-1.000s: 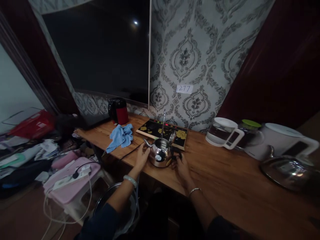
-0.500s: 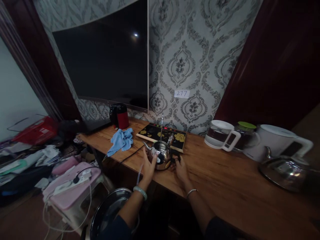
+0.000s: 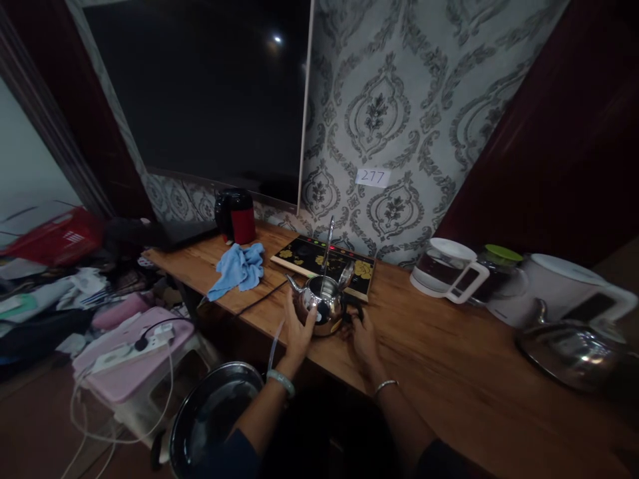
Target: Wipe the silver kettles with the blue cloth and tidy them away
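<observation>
A small shiny metal kettle (image 3: 325,318) stands upright near the table's front edge, its lid tilted up and its spout pointing left. My left hand (image 3: 298,334) is wrapped round the kettle's left side, thumb on the front of its body. At the opposite side my right hand (image 3: 365,336) grips the black handle. Just behind is a black electric cooktop (image 3: 299,256) with gold flowers and lit red and green lights. A thin metal tap (image 3: 329,243) rises from it over the kettle's mouth. Whether water runs from it I cannot tell.
Left of the cooktop lie a blue cloth (image 3: 239,267) and a red-and-black electric kettle (image 3: 235,216). A glass pot with a white handle (image 3: 443,267), a green-lidded jug (image 3: 502,256) and a larger metal kettle (image 3: 574,349) stand right. Below are a basin (image 3: 217,406) and pink stool (image 3: 120,376).
The head view has turned slightly and tipped down, showing more of the basin. Both hands keep their hold on the small kettle, which stays in about the same spot on the table.
</observation>
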